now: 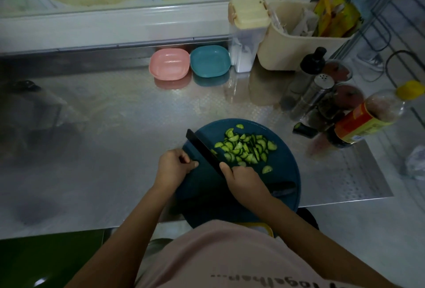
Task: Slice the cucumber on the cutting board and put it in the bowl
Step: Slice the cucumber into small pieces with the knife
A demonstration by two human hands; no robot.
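Slicing appears complete. The cucumber slices lie heaped on the one cutting board, just beyond your right hand, which grips the one knife. Your left hand is curled at the board edge; contents indeterminate. Next: transfer slices to either of two bowls well ahead, the pink bowl or the blue bowl.

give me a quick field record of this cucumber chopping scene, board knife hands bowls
cutting board: round, dark blue, at counter front edge
cucumber slices: piled on board's far half
knife: black, blade left of slices
right hand: grips knife
left hand: grips board's left edge
pink bowl: at back, empty
teal bowl: beside pink bowl, empty
cucumber end: on counter right of board
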